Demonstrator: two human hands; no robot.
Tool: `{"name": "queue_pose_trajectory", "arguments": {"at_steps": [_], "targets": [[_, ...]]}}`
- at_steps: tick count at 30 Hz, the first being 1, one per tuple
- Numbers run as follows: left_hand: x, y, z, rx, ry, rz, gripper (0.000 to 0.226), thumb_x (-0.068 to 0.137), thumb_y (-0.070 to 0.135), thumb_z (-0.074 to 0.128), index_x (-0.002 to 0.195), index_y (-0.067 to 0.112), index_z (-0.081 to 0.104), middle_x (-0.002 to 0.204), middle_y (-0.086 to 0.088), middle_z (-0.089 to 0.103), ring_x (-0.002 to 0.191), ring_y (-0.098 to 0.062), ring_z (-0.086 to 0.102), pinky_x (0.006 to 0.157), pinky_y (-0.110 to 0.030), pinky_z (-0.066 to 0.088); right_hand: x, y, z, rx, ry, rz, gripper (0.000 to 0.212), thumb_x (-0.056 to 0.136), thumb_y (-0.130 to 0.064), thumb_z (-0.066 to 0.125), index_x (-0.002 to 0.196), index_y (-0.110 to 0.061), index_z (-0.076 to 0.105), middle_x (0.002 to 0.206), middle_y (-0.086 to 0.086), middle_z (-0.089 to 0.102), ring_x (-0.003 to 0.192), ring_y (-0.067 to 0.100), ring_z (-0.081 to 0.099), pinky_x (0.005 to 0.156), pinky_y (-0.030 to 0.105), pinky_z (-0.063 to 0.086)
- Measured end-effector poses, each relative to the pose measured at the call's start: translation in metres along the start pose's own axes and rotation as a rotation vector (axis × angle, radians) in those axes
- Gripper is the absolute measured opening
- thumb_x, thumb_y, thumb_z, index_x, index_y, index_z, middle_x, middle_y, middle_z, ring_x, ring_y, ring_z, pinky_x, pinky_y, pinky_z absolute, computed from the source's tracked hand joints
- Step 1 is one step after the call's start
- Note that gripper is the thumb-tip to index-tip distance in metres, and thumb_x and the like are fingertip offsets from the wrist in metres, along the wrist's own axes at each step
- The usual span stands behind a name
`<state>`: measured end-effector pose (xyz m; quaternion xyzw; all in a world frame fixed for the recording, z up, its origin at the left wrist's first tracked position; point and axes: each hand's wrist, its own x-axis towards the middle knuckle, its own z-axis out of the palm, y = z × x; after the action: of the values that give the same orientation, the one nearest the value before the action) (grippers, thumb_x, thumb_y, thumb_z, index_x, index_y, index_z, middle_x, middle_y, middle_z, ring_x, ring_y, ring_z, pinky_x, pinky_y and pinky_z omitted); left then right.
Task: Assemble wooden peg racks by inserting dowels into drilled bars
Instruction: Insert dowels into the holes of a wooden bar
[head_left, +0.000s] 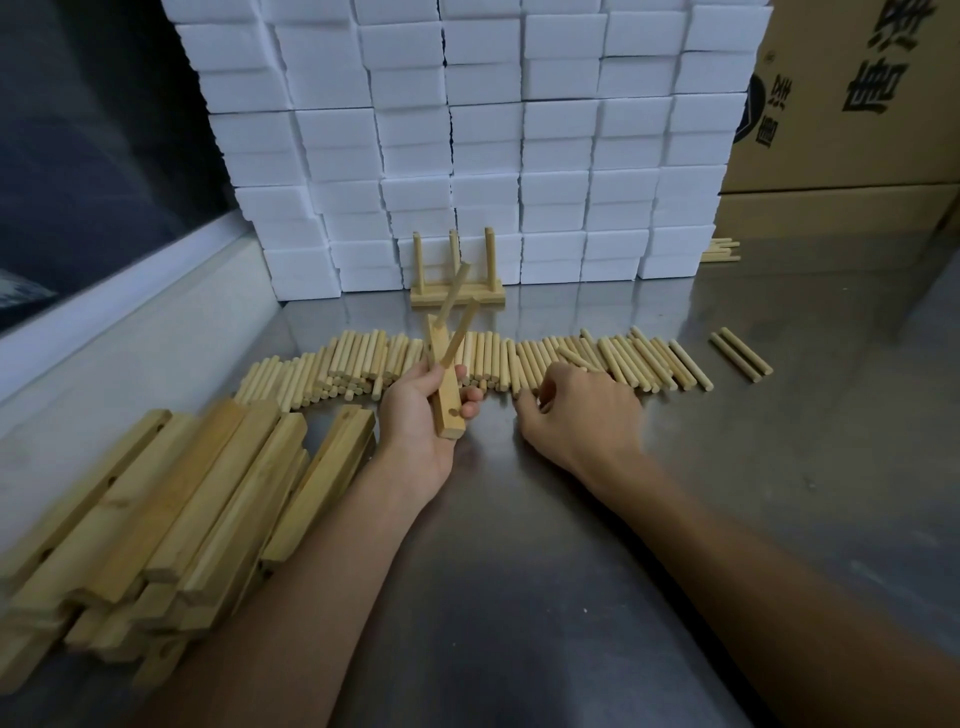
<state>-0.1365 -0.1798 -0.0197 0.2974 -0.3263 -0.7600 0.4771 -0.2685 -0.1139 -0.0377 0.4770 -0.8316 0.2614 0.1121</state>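
My left hand (415, 415) grips a drilled wooden bar (445, 400), held upright over the metal table. Two dowels (457, 322) stick out of the bar's upper part, and one open hole shows near its lower end. My right hand (582, 410) rests with curled fingers on the long row of loose dowels (519, 358) lying across the table; whether a dowel is pinched in its fingers is hidden. A finished rack (457, 288) with three upright pegs stands behind the row.
A heap of drilled bars (156, 519) lies at the left front. White foam blocks (467, 145) are stacked like a wall at the back. Cardboard boxes (852, 104) stand at the back right. Two separate dowels (740, 354) lie to the right.
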Motion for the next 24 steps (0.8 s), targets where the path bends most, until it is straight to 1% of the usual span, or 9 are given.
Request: {"name": "queue_pose_trajectory", "arguments": {"at_steps": [5,8,11,13,16,18,19,21,24], "targets": [[0.0003,0.0003,0.0005,0.006,-0.006,0.002,0.024,0.103,0.003,0.036,0.117,0.000,0.056,0.084,-0.012,0.058,0.054,-0.019,0.056,0.044,-0.022,0.043,0.0009,-0.0018,-0.0022,0.025,0.021,0.037,0.024,0.087,-0.043,0.056,0.077,-0.021,0.059,0.064,-0.006,0.059,0.059,0.013,0.053,0.051,0.026,0.037],[0.0011,0.0004,0.0003,0.013,-0.012,0.003,0.023,0.102,0.004,0.037,0.114,0.001,0.057,0.085,-0.013,0.058,0.054,-0.019,0.056,0.045,-0.022,0.043,0.0000,-0.0025,-0.0062,0.099,0.029,0.042,0.017,0.089,-0.035,0.057,0.081,-0.020,0.060,0.063,-0.006,0.061,0.060,0.012,0.059,0.057,0.030,0.051],[0.0008,-0.0004,-0.0004,0.027,-0.026,0.009,0.022,0.103,0.004,0.036,0.108,0.003,0.057,0.087,-0.013,0.058,0.055,-0.019,0.056,0.045,-0.022,0.043,-0.0015,-0.0028,-0.0095,0.182,0.107,-0.001,0.013,0.092,-0.029,0.058,0.085,-0.019,0.060,0.069,-0.005,0.063,0.064,0.015,0.061,0.059,0.033,0.052],[0.0009,-0.0005,-0.0006,0.044,-0.034,0.012,0.022,0.103,0.005,0.036,0.108,0.003,0.058,0.088,-0.014,0.060,0.055,-0.019,0.057,0.045,-0.022,0.044,-0.0010,-0.0015,-0.0089,0.267,0.140,-0.058,0.011,0.096,-0.027,0.057,0.102,-0.017,0.058,0.073,-0.001,0.065,0.064,0.019,0.062,0.062,0.039,0.053],[0.0016,-0.0010,-0.0001,0.083,-0.039,0.008,0.024,0.105,0.009,0.036,0.112,0.005,0.058,0.095,-0.015,0.066,0.054,-0.019,0.060,0.044,-0.023,0.044,0.0017,0.0008,-0.0058,0.447,0.149,-0.128,0.036,0.099,-0.018,0.054,0.133,-0.016,0.043,0.074,0.004,0.065,0.063,0.020,0.061,0.063,0.047,0.052],[0.0025,-0.0009,-0.0004,0.112,-0.033,0.010,0.024,0.105,0.012,0.036,0.114,0.007,0.058,0.100,-0.015,0.068,0.052,-0.018,0.061,0.042,-0.023,0.043,0.0026,0.0010,-0.0043,0.534,0.149,-0.157,0.048,0.098,-0.010,0.052,0.143,-0.014,0.034,0.083,0.005,0.067,0.071,0.020,0.063,0.066,0.044,0.053],[0.0029,-0.0011,-0.0005,0.127,-0.031,0.012,0.024,0.106,0.013,0.036,0.113,0.009,0.059,0.102,-0.015,0.068,0.051,-0.018,0.061,0.041,-0.023,0.041,0.0029,0.0014,-0.0034,0.547,0.144,-0.175,0.049,0.098,-0.007,0.051,0.144,-0.013,0.035,0.089,0.004,0.066,0.075,0.020,0.063,0.068,0.042,0.053],[0.0029,-0.0013,-0.0001,0.151,-0.038,0.019,0.025,0.106,0.015,0.035,0.112,0.010,0.059,0.103,-0.015,0.068,0.049,-0.018,0.059,0.039,-0.022,0.038,0.0041,0.0028,-0.0017,0.551,0.138,-0.211,0.041,0.097,-0.004,0.047,0.137,-0.012,0.047,0.092,0.001,0.062,0.080,0.018,0.059,0.070,0.039,0.050],[0.0032,-0.0020,0.0005,0.182,-0.044,0.030,0.025,0.107,0.016,0.035,0.110,0.009,0.058,0.100,-0.014,0.068,0.048,-0.018,0.057,0.035,-0.020,0.033,0.0067,0.0035,-0.0013,0.585,0.155,-0.220,0.016,0.101,-0.017,0.048,0.113,-0.012,0.058,0.079,-0.004,0.056,0.072,0.014,0.051,0.064,0.031,0.039]]}}
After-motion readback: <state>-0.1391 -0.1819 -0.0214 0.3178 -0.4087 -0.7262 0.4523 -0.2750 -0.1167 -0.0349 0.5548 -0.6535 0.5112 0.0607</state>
